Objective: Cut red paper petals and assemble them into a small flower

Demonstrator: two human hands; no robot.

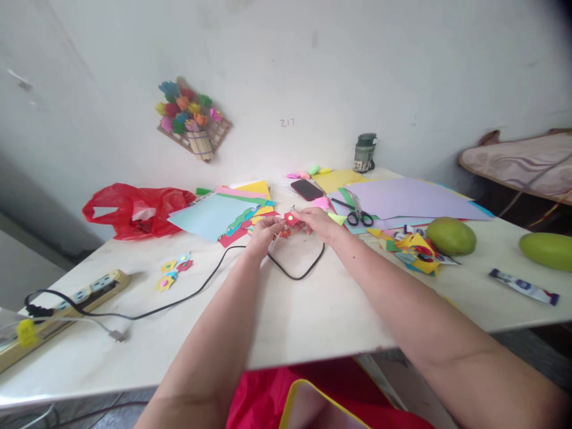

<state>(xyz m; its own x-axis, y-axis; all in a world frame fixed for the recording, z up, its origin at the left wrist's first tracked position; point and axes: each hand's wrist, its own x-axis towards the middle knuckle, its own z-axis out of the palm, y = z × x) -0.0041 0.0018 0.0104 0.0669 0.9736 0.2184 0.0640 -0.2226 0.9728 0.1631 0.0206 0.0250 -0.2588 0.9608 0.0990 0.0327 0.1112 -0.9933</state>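
In the middle of the table, a small red paper flower [290, 218] with a yellow centre is held up between my hands. My right hand [315, 221] pinches it from the right with thumb and fingers. From the other side, my left hand [267, 231] closes its fingertips at the flower's left edge. Orange-red bits [284, 234] show just below the fingers, too small to name. Behind my left hand lie cut strips of coloured paper [243, 221]. Several paper flowers [173, 271], yellow, blue and red, lie to the left.
A black cable [298, 277] loops under my hands to a power strip [96, 292]. Scissors [360, 217], a phone [307, 189], a tumbler [365, 153] and lilac paper [397, 198] lie behind. Paper scraps [417, 250], green fruit [451, 236] and a glue tube [524, 287] are right; a red bag [129, 208] left.
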